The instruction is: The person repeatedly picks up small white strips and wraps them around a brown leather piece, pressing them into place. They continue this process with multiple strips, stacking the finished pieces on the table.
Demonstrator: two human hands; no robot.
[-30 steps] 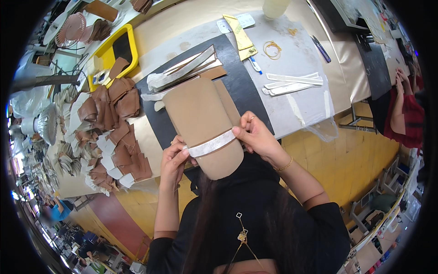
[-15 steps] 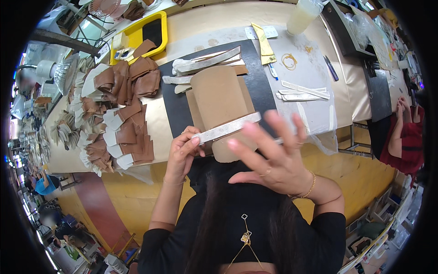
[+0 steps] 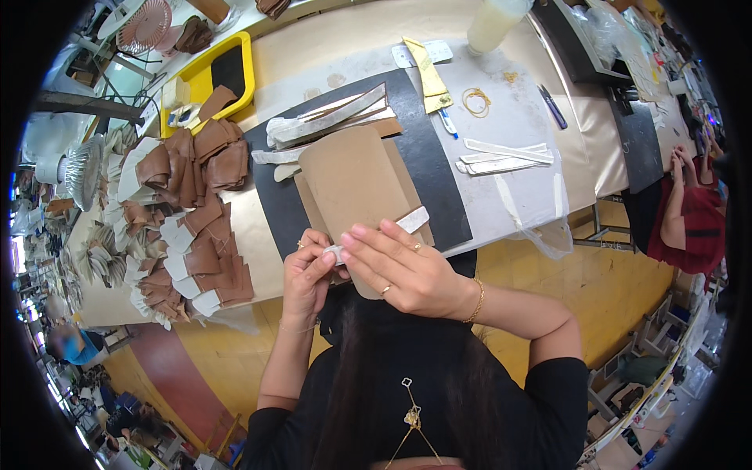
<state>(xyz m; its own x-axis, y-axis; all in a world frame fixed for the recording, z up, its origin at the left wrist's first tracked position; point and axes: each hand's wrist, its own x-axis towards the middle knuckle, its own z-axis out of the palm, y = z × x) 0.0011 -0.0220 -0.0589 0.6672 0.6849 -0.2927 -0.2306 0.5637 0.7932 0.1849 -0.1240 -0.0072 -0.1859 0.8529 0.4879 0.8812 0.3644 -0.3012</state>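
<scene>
A tan leather piece [image 3: 352,176] with a rounded end lies on a dark mat [image 3: 427,168] at the table's near edge. A white strip [image 3: 411,219] crosses its lower part. My left hand [image 3: 308,270] pinches the strip's left end at the piece's edge. My right hand [image 3: 403,266] lies flat over the strip and the piece's lower end, fingers pointing left, covering most of the strip. Only the strip's right end shows.
Heaps of brown and white cut pieces [image 3: 188,227] lie to the left. A yellow tray [image 3: 215,74] sits behind them. White strips [image 3: 501,153], a rubber band [image 3: 474,100], a pen [image 3: 552,106] and a bottle [image 3: 497,19] lie to the right. Another person [image 3: 689,211] sits at far right.
My right hand has come down from above onto the strip and now presses it flat. The left hand stays on the strip's left end. The view has shifted slightly.
</scene>
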